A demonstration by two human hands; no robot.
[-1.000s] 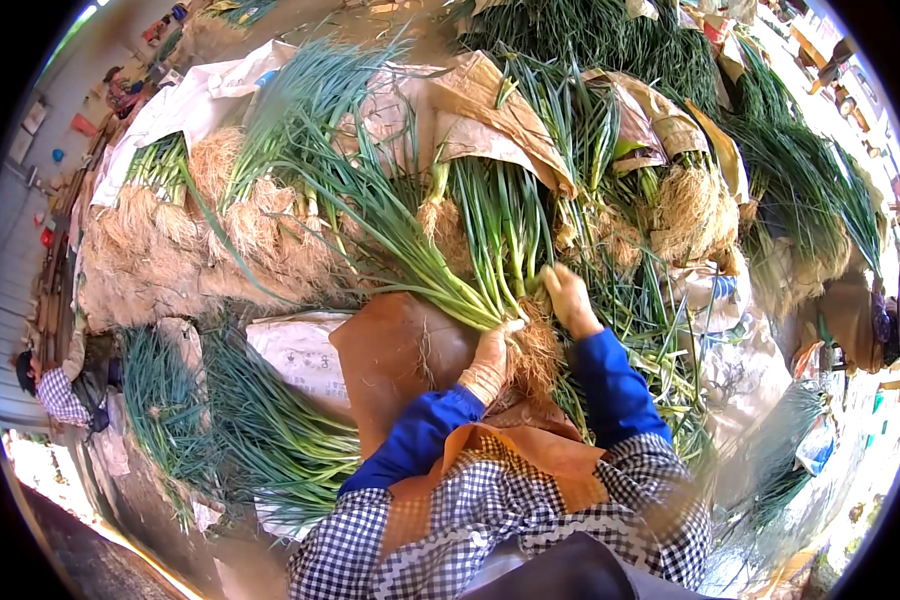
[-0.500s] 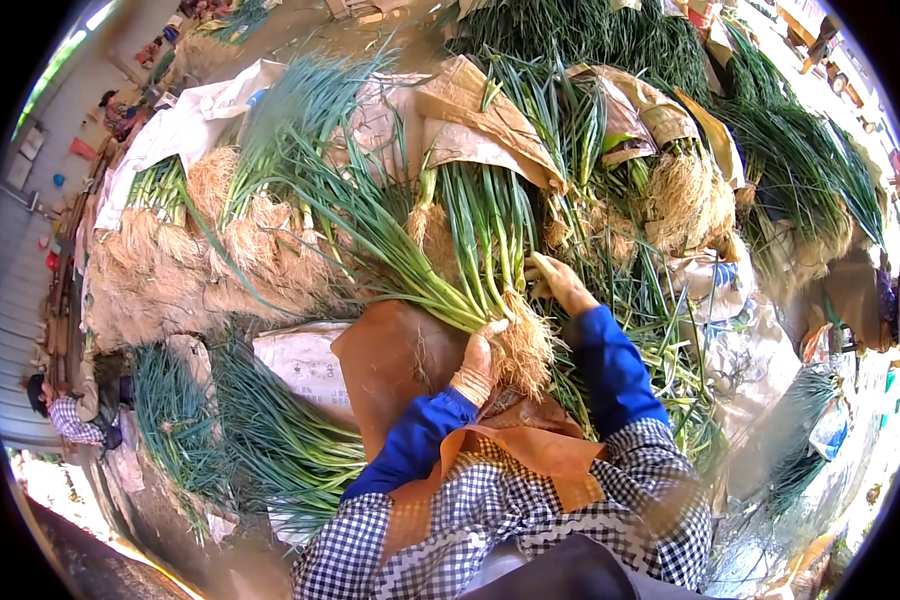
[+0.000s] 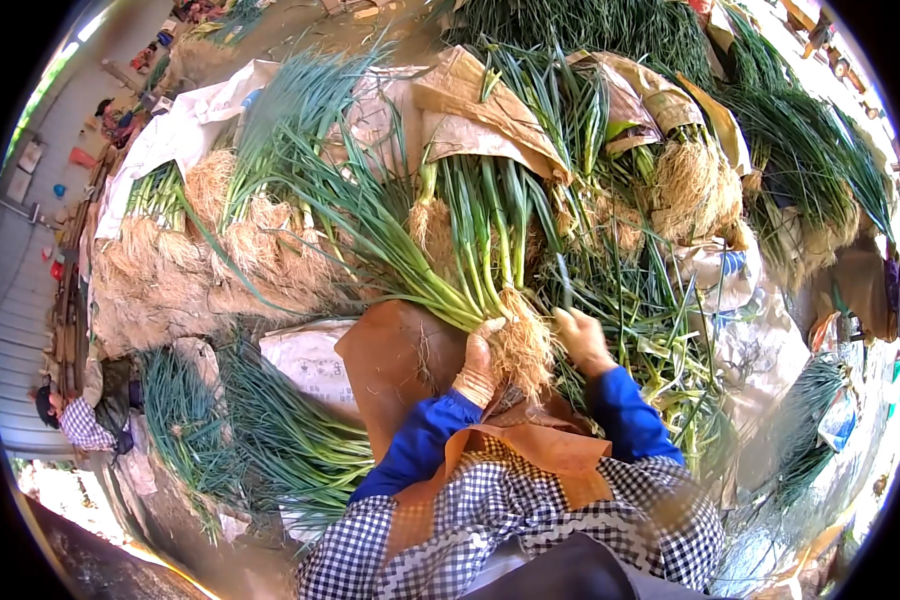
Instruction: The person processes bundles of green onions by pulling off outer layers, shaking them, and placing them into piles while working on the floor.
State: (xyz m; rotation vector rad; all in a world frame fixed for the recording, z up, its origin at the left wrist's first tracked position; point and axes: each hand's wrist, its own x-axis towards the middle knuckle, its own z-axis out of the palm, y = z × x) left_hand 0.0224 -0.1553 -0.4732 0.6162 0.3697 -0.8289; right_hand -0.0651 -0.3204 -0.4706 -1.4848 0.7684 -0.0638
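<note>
A bunch of green onions (image 3: pixel 470 270) lies fanned above my lap, its leaves pointing away and its pale, shaggy roots (image 3: pixel 522 345) toward me. My left hand (image 3: pixel 478 365) is closed round the base of the bunch, thumb uppermost beside the roots; its other fingers are hidden beneath. Just right of the roots, apart from them, is my right hand (image 3: pixel 582 340) with its fingers curled together. A pale blurred streak rises above those fingers; whether they hold it is unclear. A brown apron (image 3: pixel 395 365) covers my lap under the bunch.
Rooted onion bunches (image 3: pixel 255 235) line the far side, partly under tan sacking (image 3: pixel 490 110). Loose leaves (image 3: pixel 650 330) pile up at my right. More green onions (image 3: pixel 290 430) lie at my left by a white sack (image 3: pixel 310 365). Another person (image 3: pixel 82 420) sits far left.
My right hand has drawn back toward me and slightly right, away from the stalks above the roots. My left hand keeps its hold on the bunch.
</note>
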